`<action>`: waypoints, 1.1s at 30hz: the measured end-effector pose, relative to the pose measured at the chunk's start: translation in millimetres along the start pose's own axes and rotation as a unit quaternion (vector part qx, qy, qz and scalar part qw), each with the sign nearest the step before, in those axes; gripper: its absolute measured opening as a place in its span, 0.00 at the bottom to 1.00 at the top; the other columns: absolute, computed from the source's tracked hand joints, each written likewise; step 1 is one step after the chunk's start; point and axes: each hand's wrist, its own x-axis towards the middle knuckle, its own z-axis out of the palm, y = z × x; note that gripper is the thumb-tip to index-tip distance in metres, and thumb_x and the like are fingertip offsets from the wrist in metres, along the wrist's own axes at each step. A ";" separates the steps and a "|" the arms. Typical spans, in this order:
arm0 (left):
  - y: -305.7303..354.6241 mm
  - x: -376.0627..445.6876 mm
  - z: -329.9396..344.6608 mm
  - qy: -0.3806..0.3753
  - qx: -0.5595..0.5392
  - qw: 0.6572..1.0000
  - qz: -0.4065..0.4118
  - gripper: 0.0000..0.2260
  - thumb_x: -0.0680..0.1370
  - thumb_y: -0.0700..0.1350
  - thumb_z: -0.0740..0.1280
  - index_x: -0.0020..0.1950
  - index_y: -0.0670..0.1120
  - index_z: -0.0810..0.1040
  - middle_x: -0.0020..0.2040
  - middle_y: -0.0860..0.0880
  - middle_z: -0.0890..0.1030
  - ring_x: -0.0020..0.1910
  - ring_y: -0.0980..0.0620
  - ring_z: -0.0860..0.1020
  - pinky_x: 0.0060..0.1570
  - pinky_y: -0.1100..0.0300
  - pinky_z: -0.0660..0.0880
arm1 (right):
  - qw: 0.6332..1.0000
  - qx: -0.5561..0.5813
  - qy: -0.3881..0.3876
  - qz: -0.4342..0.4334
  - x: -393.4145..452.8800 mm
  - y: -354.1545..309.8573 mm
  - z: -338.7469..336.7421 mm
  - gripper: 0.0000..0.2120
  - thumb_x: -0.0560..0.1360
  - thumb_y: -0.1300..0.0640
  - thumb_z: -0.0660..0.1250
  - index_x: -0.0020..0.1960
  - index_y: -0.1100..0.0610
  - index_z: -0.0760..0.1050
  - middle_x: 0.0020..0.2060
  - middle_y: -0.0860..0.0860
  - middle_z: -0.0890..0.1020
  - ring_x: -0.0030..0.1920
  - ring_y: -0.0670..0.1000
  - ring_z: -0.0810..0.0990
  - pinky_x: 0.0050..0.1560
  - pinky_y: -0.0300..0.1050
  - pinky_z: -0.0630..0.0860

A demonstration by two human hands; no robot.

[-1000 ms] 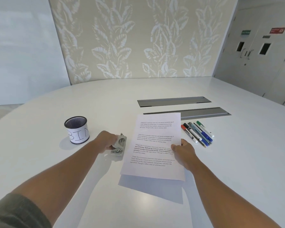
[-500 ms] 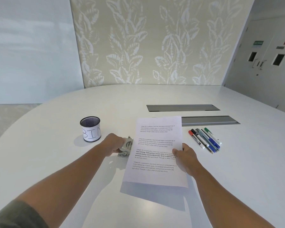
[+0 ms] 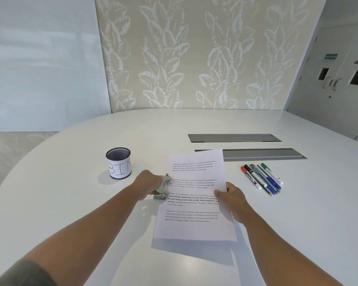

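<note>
A printed sheet of paper (image 3: 194, 195) with several text paragraphs is held above the white table (image 3: 70, 182), its near end lifted so that a shadow falls beneath it. My right hand (image 3: 232, 198) pinches the sheet's right edge. My left hand (image 3: 148, 185) grips a small metal hole punch (image 3: 163, 188) that stands on the table, with the sheet's left edge at its jaws.
A black mesh cup (image 3: 118, 163) labelled BIN stands left of my left hand. Several marker pens (image 3: 260, 178) lie in a row to the right of the sheet. Two grey cable hatches (image 3: 234, 138) are set into the table behind.
The camera has swung left and slightly up. The sheet's left edge has come closer to the punch. Both hands keep their holds.
</note>
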 end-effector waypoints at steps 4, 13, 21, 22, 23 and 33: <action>-6.6 3.0 0.6 -0.003 0.005 1.000 -0.003 0.05 0.75 0.36 0.66 0.39 0.37 0.74 0.36 0.41 0.79 0.36 0.42 0.81 0.33 0.60 0.76 | 1.000 -0.008 -0.009 0.007 -0.3 1.0 2.2 0.07 0.74 0.63 0.68 0.51 0.55 0.79 0.49 0.54 0.85 0.52 0.58 0.84 0.58 0.57 0.79; -17.3 -1.4 6.4 0.005 0.028 0.999 -0.027 0.06 0.75 0.36 0.64 0.37 0.39 0.72 0.38 0.40 0.80 0.40 0.41 0.82 0.32 0.60 0.73 | 0.999 -0.029 -0.028 0.018 -0.9 6.7 1.2 0.08 0.74 0.64 0.68 0.52 0.56 0.78 0.49 0.55 0.85 0.51 0.58 0.84 0.56 0.57 0.80; -28.3 -0.5 17.7 0.015 0.080 0.996 -0.035 0.06 0.73 0.36 0.62 0.36 0.40 0.72 0.38 0.38 0.81 0.38 0.41 0.81 0.39 0.58 0.70 | 0.998 -0.058 -0.019 0.013 -4.2 6.9 1.9 0.08 0.75 0.62 0.67 0.53 0.56 0.76 0.48 0.52 0.84 0.49 0.54 0.83 0.50 0.50 0.80; -29.0 -1.9 18.5 0.016 0.086 0.996 -0.034 0.07 0.73 0.36 0.62 0.35 0.40 0.72 0.37 0.39 0.80 0.37 0.42 0.80 0.39 0.58 0.69 | 0.997 -0.067 -0.019 0.011 -4.3 7.6 2.1 0.09 0.75 0.62 0.67 0.54 0.56 0.76 0.48 0.52 0.84 0.49 0.54 0.83 0.50 0.50 0.80; -29.5 -2.7 19.1 0.017 0.089 0.995 -0.033 0.07 0.74 0.36 0.61 0.35 0.40 0.72 0.37 0.39 0.80 0.37 0.42 0.80 0.39 0.58 0.69 | 0.997 -0.077 -0.019 0.009 -4.5 8.0 2.8 0.09 0.74 0.62 0.67 0.55 0.56 0.75 0.49 0.52 0.84 0.49 0.54 0.83 0.50 0.50 0.80; -32.5 -5.3 18.7 0.012 0.116 0.993 -0.030 0.06 0.73 0.36 0.61 0.36 0.40 0.73 0.35 0.41 0.80 0.36 0.43 0.79 0.37 0.59 0.68 | 0.982 -0.190 0.019 -0.002 -3.3 14.0 7.2 0.17 0.73 0.54 0.69 0.61 0.54 0.76 0.53 0.50 0.83 0.49 0.49 0.81 0.51 0.45 0.78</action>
